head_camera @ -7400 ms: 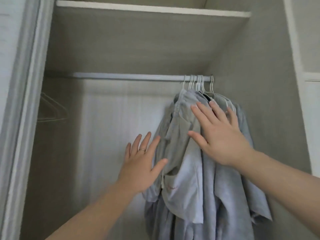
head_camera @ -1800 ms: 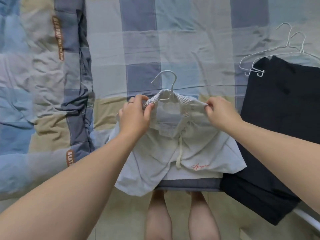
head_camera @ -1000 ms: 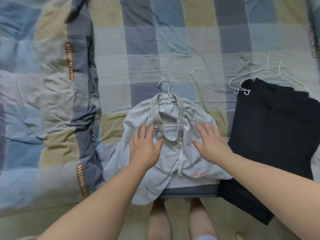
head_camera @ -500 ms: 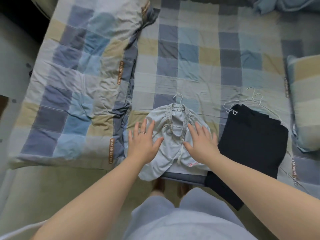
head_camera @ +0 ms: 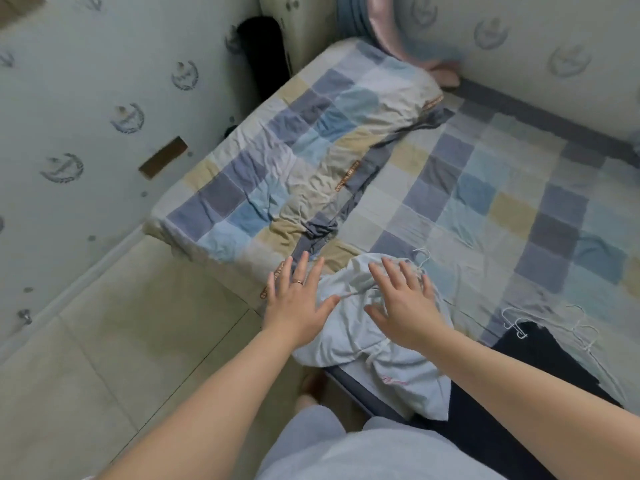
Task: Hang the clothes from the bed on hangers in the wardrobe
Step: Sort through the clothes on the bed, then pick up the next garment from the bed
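Pale grey shorts (head_camera: 388, 372) lie at the near edge of the bed (head_camera: 467, 188), with a white wire hanger (head_camera: 423, 258) threaded in the waistband. My left hand (head_camera: 298, 301), wearing a ring, is spread flat with fingers straight at the shorts' left side. My right hand (head_camera: 405, 304) is spread flat over the upper part of the shorts. A dark garment (head_camera: 550, 362) lies to the right, with white hangers (head_camera: 523, 323) at its top edge. The wardrobe is out of view.
A folded checked quilt (head_camera: 294, 161) covers the bed's left part. Patterned wall (head_camera: 86, 109) stands to the left and tiled floor (head_camera: 121, 341) lies below. A pink and blue bundle (head_camera: 398, 32) sits at the bed's far corner.
My view has swung left and tilted, bringing the wall and floor in. Both hands stay flat on the shorts; earlier they gripped the waistband over the hanger.
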